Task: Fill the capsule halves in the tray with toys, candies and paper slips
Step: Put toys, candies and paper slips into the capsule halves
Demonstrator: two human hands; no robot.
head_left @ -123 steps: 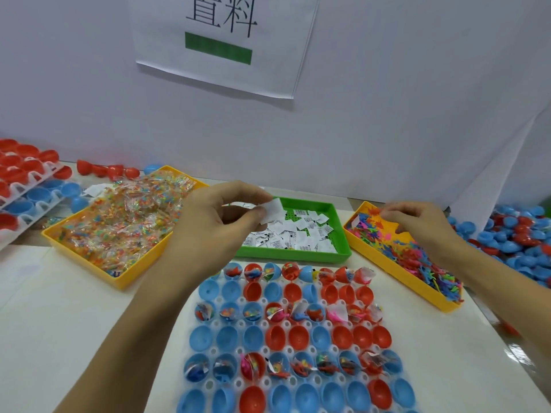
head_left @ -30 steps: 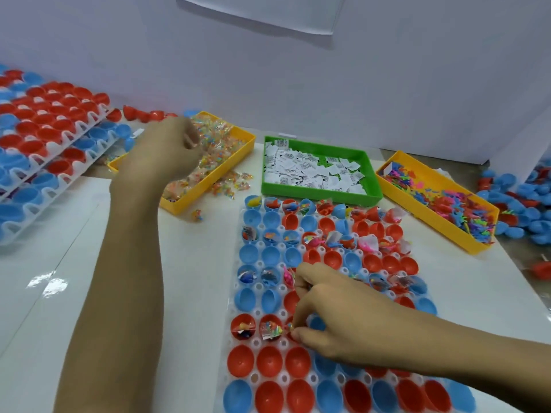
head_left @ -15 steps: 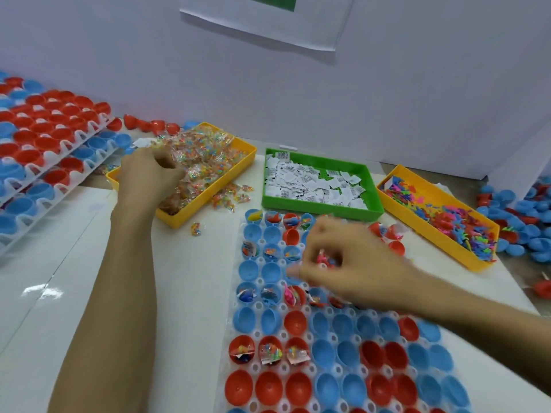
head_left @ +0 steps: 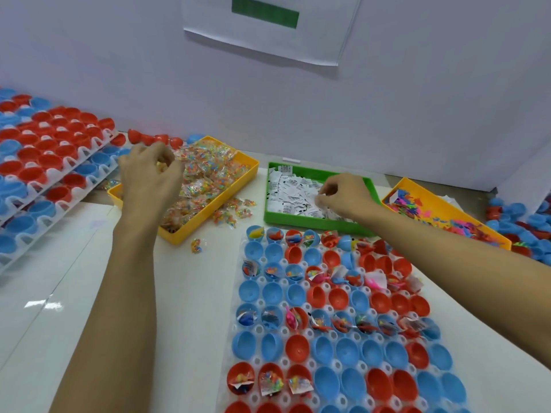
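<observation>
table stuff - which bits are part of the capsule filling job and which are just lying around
In the job:
- left hand in the candy tray
- right hand in the paper slip tray
- toy tray
- capsule tray

Lying about:
- spilled candy packets
- stacked capsule racks
- loose capsule halves
- wall sign

No words or numbers can be read here. The white paper sheet (head_left: 265, 28) stuck on the pale wall shows a plain green bar, and only the tiny bottom tip of a black mark at its top edge, too cut off to read. The small white paper slips (head_left: 293, 193) in the green plastic tray (head_left: 313, 223) carry black stripes like barcodes and some tiny print, but the print is too small and blurred to make out.
</observation>
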